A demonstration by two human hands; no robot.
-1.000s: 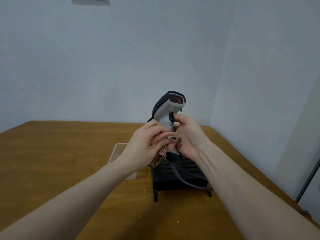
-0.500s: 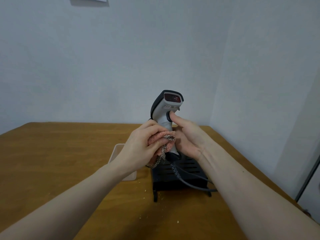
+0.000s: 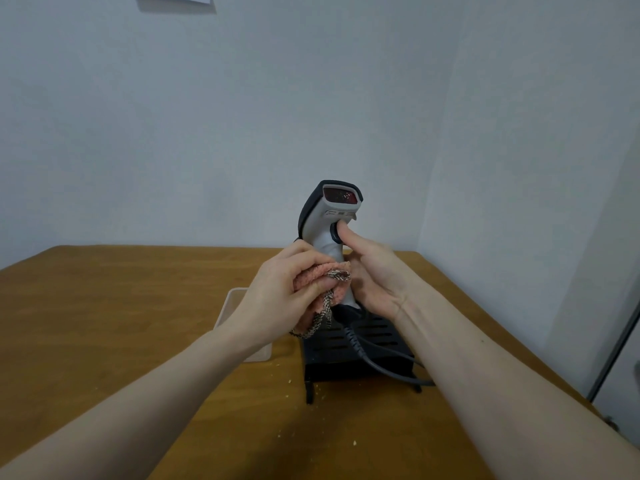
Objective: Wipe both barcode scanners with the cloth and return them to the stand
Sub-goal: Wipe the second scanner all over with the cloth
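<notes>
A grey and black barcode scanner stands upright in the air above the black slotted stand, its red window facing me. My right hand grips its handle from the right, thumb on the trigger. My left hand presses a bunched pink cloth with a checked edge against the handle's left side. The scanner's dark cable runs down over the stand to the right. A second scanner does not show.
The stand sits on a wooden table near its far right corner, close to the white walls. A shallow translucent tray lies left of the stand, partly behind my left wrist. Crumbs dot the table in front of the stand.
The scanner has turned a little so its window faces me more squarely. My right thumb has slid up onto the trigger. The cloth stays at the handle.
</notes>
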